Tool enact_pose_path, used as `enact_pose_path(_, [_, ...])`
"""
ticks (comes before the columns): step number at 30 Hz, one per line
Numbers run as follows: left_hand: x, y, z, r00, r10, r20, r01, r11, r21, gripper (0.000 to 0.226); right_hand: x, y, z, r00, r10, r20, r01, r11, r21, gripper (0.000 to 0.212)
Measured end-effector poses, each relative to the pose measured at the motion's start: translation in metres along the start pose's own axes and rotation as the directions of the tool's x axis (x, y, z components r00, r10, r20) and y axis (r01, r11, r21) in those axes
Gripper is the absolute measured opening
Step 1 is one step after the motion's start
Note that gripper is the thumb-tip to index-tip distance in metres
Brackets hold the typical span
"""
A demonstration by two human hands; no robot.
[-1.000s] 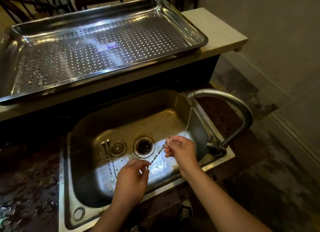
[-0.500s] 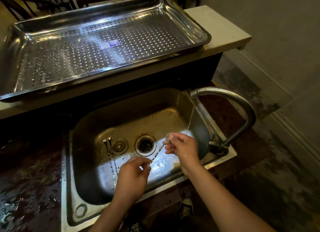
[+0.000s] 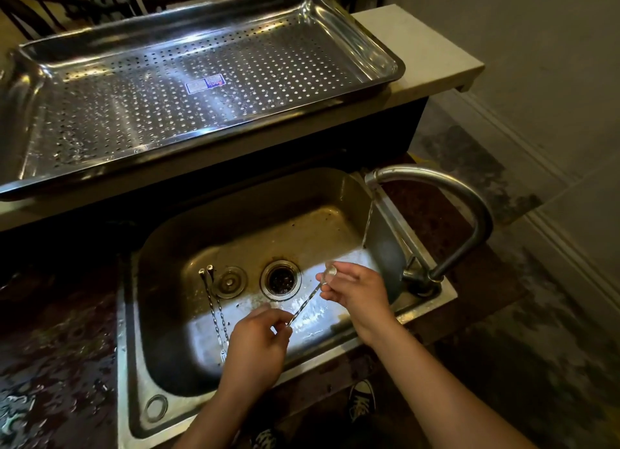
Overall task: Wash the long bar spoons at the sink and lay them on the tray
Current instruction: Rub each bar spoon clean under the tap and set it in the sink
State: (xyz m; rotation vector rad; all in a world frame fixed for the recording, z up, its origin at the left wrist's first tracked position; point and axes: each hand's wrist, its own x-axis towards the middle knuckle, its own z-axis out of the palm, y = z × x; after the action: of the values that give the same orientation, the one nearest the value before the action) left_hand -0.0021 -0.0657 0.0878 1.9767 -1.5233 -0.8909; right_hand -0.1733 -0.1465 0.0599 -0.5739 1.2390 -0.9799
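Over the stainless steel sink (image 3: 161,280), one long twisted metal bar spoon (image 3: 307,304) is pinched at both ends — left hand (image 3: 258,344) low, right hand (image 3: 355,291) at the bowl — likely for rubbing it clean. Two more twisted spoons (image 3: 212,309) lie beside the drain; the perforated steel tray (image 3: 375,51) waits on the counter.

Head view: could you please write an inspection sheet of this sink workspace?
Surface: steel sink, wet; dark wet counter around it.
Job's things: held bar spoon over the sink; two bar spoons lying in it; tray behind, no spoons on it.
Clutter: plug beside the drain.
Grippers: left hand pinches the held spoon's lower end; right hand grips its round end.
Cables: nothing seen.
Surroundings: faucet running; a shoe below.
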Motion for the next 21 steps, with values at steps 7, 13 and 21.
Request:
enact_pose_path(7, [0.004,0.003,-0.002,0.982,-0.174,0.071,0.186,0.951,-0.246,0.026,0.001,-0.006,-0.005,0.993,0.010,0.117,-0.036,0.974,0.223,0.028])
enact_pose_path(13, [0.003,0.002,-0.003,0.982,-0.175,0.063,0.185,0.955,-0.232,0.025,-0.004,-0.001,0.004,0.981,-0.189,-0.034,0.189,0.982,0.010,0.038])
enact_pose_path(21, [-0.002,0.006,0.000,1.000,0.006,-0.022,-0.006,1.000,0.031,0.017,-0.011,0.016,0.009,0.918,-0.391,-0.071,0.336,0.859,-0.387,0.037])
